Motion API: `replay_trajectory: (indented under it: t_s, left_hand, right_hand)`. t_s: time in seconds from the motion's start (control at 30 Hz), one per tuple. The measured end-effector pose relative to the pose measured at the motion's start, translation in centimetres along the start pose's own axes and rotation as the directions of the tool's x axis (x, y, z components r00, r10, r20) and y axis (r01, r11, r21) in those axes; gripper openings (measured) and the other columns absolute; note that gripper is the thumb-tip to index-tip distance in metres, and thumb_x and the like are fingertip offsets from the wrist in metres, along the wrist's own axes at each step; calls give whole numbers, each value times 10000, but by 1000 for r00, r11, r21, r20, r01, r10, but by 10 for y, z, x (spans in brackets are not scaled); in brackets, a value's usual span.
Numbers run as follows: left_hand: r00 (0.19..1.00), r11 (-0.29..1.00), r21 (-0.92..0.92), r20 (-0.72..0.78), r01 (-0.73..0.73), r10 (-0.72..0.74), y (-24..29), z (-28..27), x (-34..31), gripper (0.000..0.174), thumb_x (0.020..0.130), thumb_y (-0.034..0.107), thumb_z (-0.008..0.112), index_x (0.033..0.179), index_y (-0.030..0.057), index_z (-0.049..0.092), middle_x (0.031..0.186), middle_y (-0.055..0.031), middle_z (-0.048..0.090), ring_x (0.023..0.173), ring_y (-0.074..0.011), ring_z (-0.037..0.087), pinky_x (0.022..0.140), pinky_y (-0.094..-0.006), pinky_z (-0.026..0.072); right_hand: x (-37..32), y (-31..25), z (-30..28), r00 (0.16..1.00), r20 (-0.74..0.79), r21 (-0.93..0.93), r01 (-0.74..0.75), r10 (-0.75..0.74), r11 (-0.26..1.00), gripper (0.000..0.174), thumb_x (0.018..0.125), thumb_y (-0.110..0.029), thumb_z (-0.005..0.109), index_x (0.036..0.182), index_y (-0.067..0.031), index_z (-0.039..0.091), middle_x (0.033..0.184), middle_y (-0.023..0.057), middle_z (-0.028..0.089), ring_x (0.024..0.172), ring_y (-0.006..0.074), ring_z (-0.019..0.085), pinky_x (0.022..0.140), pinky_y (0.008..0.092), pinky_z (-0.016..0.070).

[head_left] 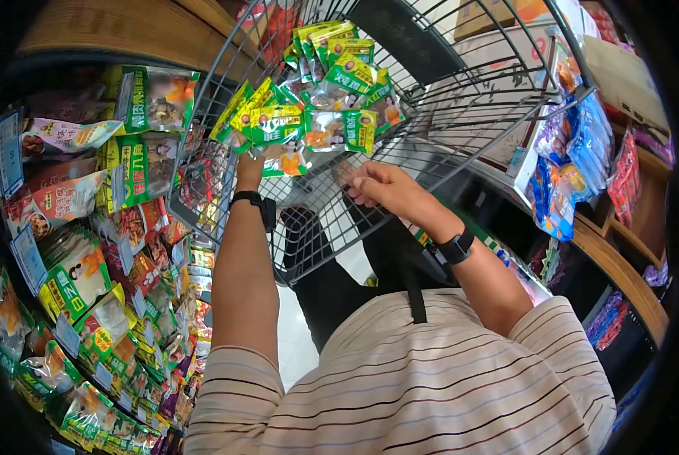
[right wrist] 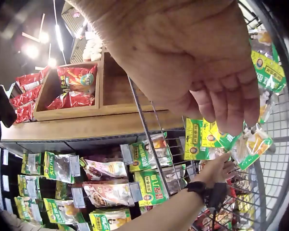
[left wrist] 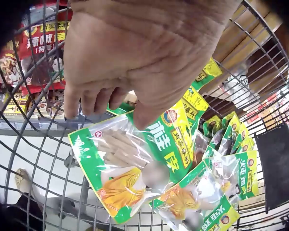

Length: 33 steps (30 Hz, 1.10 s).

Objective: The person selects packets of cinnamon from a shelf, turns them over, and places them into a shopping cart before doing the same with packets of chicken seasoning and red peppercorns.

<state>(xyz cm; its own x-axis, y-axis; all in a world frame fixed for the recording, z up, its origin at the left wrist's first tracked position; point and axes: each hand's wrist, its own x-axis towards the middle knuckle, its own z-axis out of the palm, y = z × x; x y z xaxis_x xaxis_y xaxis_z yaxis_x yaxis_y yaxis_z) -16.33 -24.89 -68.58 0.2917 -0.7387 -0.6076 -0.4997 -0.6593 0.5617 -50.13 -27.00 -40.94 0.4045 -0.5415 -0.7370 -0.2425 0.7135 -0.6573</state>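
Observation:
My left hand [head_left: 249, 168] is inside the wire shopping cart [head_left: 332, 254], mostly hidden behind the packets in the head view. In the left wrist view its thumb lies on the top corner of a green-and-yellow spice packet [left wrist: 139, 163] and the fingers curl behind, gripping it. The packet has a clear window showing pale brown sticks. More green-and-yellow spice packets [head_left: 347, 83] lie heaped beside it in the cart. My right hand [head_left: 392, 193] hovers over the cart's near side, fingers loosely bent and holding nothing, just right of the packets.
On the left stand shelves of hanging and stacked food packets [head_left: 70, 280] with price tags [head_left: 27, 258]. Blue snack bags [head_left: 586, 144] hang on the right beside a wooden shelf edge [head_left: 620, 273]. A wooden bin with red bags [right wrist: 74, 86] sits above the shelves.

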Motion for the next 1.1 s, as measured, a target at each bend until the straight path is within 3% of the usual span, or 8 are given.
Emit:
replay_trajectory:
  t_s: [0.1, 0.4, 0.5, 0.7, 0.8, 0.83, 0.93, 1.1]
  left_hand:
    - [999, 998, -51, 0, -47, 47, -9, 5, 7, 672, 803, 271, 647, 1357, -60, 460, 1256, -366, 570, 1194, -470, 558, 1023, -460, 434]
    - [995, 991, 88, 24, 97, -99, -10, 8, 15, 572, 812, 253, 627, 1286, -53, 533, 1221, -331, 611, 1183, -457, 572, 1016, -463, 437]
    - [998, 988, 145, 14, 57, -59, -1, 2, 8, 459, 814, 247, 619, 1182, -27, 603, 1133, -290, 660, 1124, -431, 609, 966, -467, 460]
    - [996, 997, 38, 67, -64, 61, 28, -12, -19, 287, 834, 209, 587, 1038, 16, 649, 1020, -245, 686, 974, -417, 646, 846, -465, 496]
    - [985, 986, 12, -43, -168, 168, 57, -22, -45, 231, 873, 220, 585, 948, 4, 617, 852, -190, 662, 833, -337, 649, 770, -410, 489]
    - [978, 973, 117, -37, -200, 206, 64, -30, -50, 239, 904, 241, 566, 993, 22, 604, 871, -176, 658, 835, -300, 637, 780, -392, 485]
    - [967, 966, 106, -73, -238, 246, 102, -66, -93, 242, 919, 220, 534, 1030, 18, 606, 936, -254, 664, 917, -426, 641, 792, -471, 494]
    - [979, 923, -325, -75, -205, 191, 134, -133, -181, 180, 961, 208, 542, 979, 35, 588, 909, -52, 636, 865, -162, 599, 776, -336, 470]
  right_hand:
    - [3, 3, -2, 1000, 1, 0, -1, 1, 1000, 252, 971, -242, 564, 1057, -11, 617, 909, 42, 661, 808, 120, 618, 750, 278, 520]
    - [7, 9, 0, 1000, 26, 0, 0, 0, 1000, 235, 978, -249, 554, 1039, -29, 611, 920, 33, 658, 818, 112, 615, 746, 269, 516]
    - [8, 12, 1, 1000, 27, -5, -7, 7, 1000, 238, 977, -256, 554, 1039, -34, 612, 921, 32, 659, 819, 114, 616, 749, 272, 516]
    - [7, 11, 6, 999, 41, -22, -3, 4, 1000, 251, 964, -256, 555, 1033, -23, 620, 910, 40, 661, 809, 123, 622, 745, 279, 517]
    - [3, 1, 10, 998, 52, -34, 37, -35, 999, 251, 957, -244, 560, 1033, -13, 622, 899, 42, 657, 800, 123, 619, 739, 279, 513]
    - [1, -3, 12, 997, 58, -41, 56, -53, 998, 250, 955, -239, 562, 1033, -9, 622, 896, 43, 654, 798, 122, 617, 736, 278, 512]
    - [1, -11, 18, 987, 62, -36, 152, -150, 988, 223, 948, -205, 574, 1038, -7, 622, 885, 40, 643, 793, 119, 610, 732, 281, 506]
    - [-1, -36, 33, 923, 18, -113, 384, -385, 916, 241, 928, -119, 616, 1137, 1, 608, 946, 39, 646, 843, 115, 586, 773, 278, 495]
